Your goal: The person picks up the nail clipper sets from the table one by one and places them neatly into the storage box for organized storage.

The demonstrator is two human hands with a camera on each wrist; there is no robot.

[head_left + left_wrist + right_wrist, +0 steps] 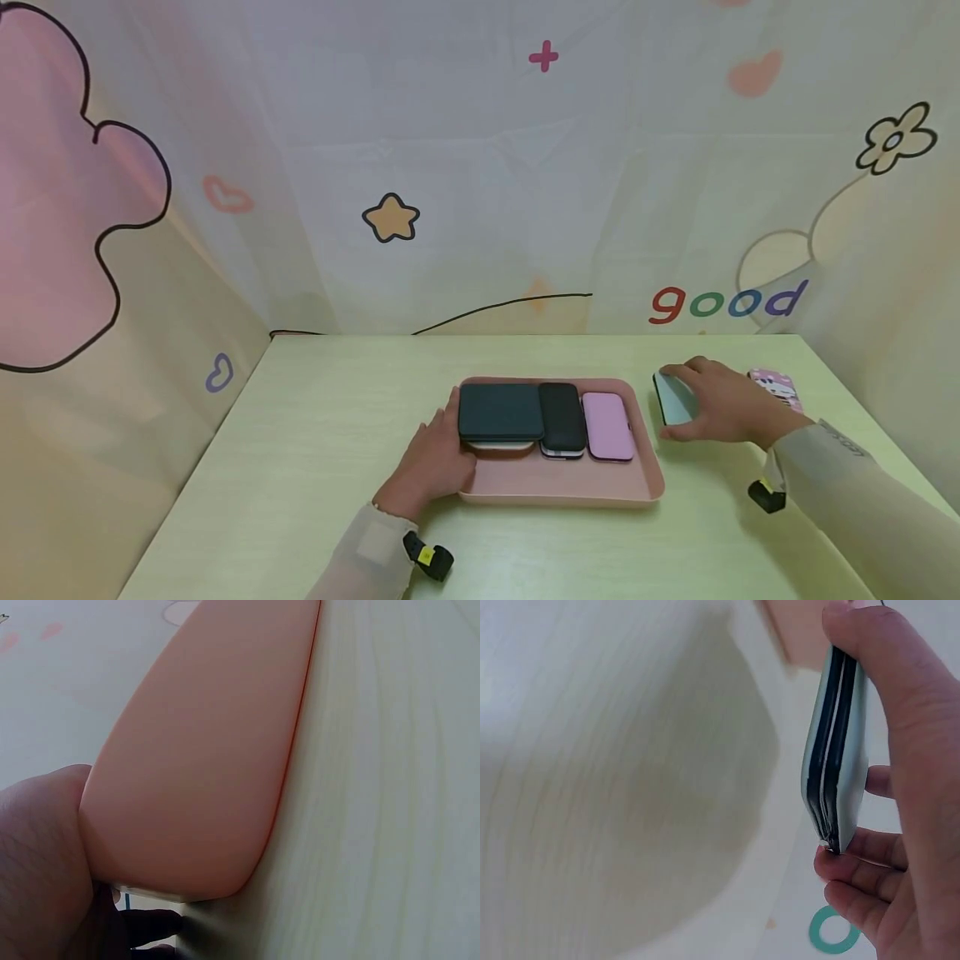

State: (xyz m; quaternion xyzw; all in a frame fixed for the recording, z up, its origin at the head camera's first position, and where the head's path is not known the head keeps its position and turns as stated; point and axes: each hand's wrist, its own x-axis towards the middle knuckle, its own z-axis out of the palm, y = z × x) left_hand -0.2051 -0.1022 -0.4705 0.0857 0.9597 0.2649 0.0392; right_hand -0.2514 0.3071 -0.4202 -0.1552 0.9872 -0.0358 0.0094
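Note:
My right hand (720, 404) pinches a mint-green wallet (675, 400) between thumb and fingers, to the right of a pink tray (562, 492). In the right wrist view the wallet (853, 750) stands on edge, its dark layered side showing. My left hand (435, 454) grips the tray's left end; its wall (187, 765) fills much of the left wrist view. Along the back of the tray lie a dark teal wallet (500, 412), a black wallet (562, 417) and a pink wallet (608, 427). A brown-and-white edge (501, 452) peeks out under the teal one.
Partly hidden behind my right wrist, a pink cartoon-patterned item (778, 387) lies at the table's right rear. The pale wooden table (322, 467) ends at a printed curtain (450, 275) along the back and sides.

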